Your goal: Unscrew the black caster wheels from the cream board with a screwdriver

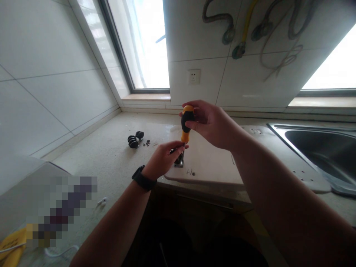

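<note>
My right hand point(205, 120) is wrapped round the yellow and black handle of a screwdriver point(187, 120), which stands upright with its shaft pointing down. My left hand point(167, 157), with a black watch on the wrist, pinches a caster wheel point(178, 161) by its metal plate at the board's left end; the fingers partly hide the wheel and the screwdriver's tip. Under both hands lies a pale board point(211, 163) with rounded corners and small screw holes. Left of it on the counter sit several black caster wheels point(134, 141) and a small pile of screws point(147, 142).
A steel sink point(314, 148) is set in the counter point(111, 159) at the right. Behind rises a tiled wall with a socket point(194, 76), hoses and a yellow gas pipe point(249, 18). At the lower left are a yellow item point(13, 246) and a white cable point(62, 252).
</note>
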`<state>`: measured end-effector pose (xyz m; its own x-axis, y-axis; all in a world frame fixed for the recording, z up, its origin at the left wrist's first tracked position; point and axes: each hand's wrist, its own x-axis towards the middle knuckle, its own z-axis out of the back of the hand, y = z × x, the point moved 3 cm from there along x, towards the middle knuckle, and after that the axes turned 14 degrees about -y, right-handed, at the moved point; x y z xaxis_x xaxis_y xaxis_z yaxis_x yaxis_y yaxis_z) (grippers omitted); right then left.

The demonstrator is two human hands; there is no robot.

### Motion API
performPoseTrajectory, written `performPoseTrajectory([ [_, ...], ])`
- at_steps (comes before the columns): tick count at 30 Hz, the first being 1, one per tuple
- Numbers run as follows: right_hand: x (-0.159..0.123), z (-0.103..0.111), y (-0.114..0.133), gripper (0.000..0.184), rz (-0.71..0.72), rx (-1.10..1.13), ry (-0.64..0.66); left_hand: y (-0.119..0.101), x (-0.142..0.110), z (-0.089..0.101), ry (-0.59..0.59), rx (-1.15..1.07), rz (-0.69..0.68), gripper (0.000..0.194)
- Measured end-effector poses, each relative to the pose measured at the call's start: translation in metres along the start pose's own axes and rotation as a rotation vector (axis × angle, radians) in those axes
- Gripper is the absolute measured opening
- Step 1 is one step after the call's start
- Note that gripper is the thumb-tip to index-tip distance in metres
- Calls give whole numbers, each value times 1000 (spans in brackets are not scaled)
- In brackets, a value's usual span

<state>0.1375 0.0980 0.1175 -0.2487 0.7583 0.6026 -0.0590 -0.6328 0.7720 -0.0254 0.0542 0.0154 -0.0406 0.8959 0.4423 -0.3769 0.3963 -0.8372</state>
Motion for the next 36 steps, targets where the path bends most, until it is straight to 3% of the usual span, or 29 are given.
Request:
performPoseTrajectory([
  [3, 1, 1, 5, 37, 28, -47, 30, 0, 0, -3, -44, -40, 21, 22],
  [6, 1, 2, 8, 38, 47, -204, -81, 0, 1, -5, -61, -42, 24, 18],
  [9, 3, 1, 6, 40, 26, -190, -153, 0, 1, -5, -80, -26, 16, 16],
  [13, 6, 0, 2, 42, 26, -37, -88, 3, 2, -4, -127, -18, 24, 15],
  [16, 5, -1, 4, 39, 64, -57, -31, 5, 3, -4, -148, -4, 24, 15],
  [21, 3, -3, 9, 50, 46, -249, -114, 5, 3, -6, -178, 8, 28, 12],
  [26, 7, -3, 7, 46, -21, -91, -71, 6, 3, -5, -227, 37, 32, 13],
  [31, 9, -1, 6, 42, -46, -20, 37, 4, 4, -5, -121, -11, 11, 21],
  [34, 6, -3, 3, 46, -110, 6, 36, 5, 5, -6, -88, -83, 30, 23],
  [36, 5, -5, 3, 43, -77, -43, 16, 5, 4, -6, -111, -117, 47, 20],
])
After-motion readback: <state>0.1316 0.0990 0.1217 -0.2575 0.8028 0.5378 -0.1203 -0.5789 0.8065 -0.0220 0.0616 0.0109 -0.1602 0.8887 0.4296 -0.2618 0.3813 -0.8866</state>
